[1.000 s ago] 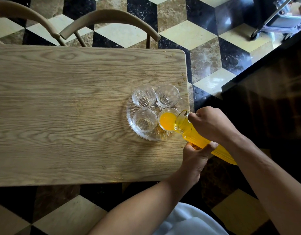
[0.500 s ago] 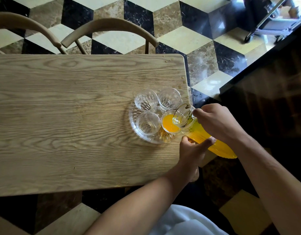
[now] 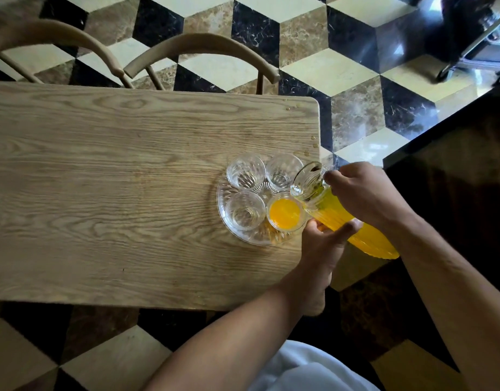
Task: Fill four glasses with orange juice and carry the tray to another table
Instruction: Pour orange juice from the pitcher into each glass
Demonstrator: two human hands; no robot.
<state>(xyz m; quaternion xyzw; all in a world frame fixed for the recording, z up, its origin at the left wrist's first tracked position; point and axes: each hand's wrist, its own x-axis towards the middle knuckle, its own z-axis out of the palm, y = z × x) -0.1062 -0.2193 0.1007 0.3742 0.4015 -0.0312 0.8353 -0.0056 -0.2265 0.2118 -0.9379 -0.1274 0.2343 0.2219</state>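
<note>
A round clear glass tray (image 3: 229, 228) sits near the right end of the wooden table (image 3: 116, 179). Four small glasses stand on it. The near right glass (image 3: 285, 213) holds orange juice. The near left glass (image 3: 244, 211), far left glass (image 3: 245, 172) and far right glass (image 3: 282, 172) are clear. A ribbed glass jug of orange juice (image 3: 344, 221) is tilted, its mouth between the two right glasses. My right hand (image 3: 364, 193) grips the jug near its neck. My left hand (image 3: 324, 244) holds the jug's body from below.
Two curved wooden chair backs (image 3: 200, 49) stand at the table's far side. A few droplets lie near the table's right edge (image 3: 313, 142). A dark counter (image 3: 454, 170) runs along the right. A wheeled cart (image 3: 474, 52) is at the far right on the patterned floor.
The jug's mouth has lifted from the near right glass and shifted toward the far right glass. The juice stream has stopped. The view has moved slightly.
</note>
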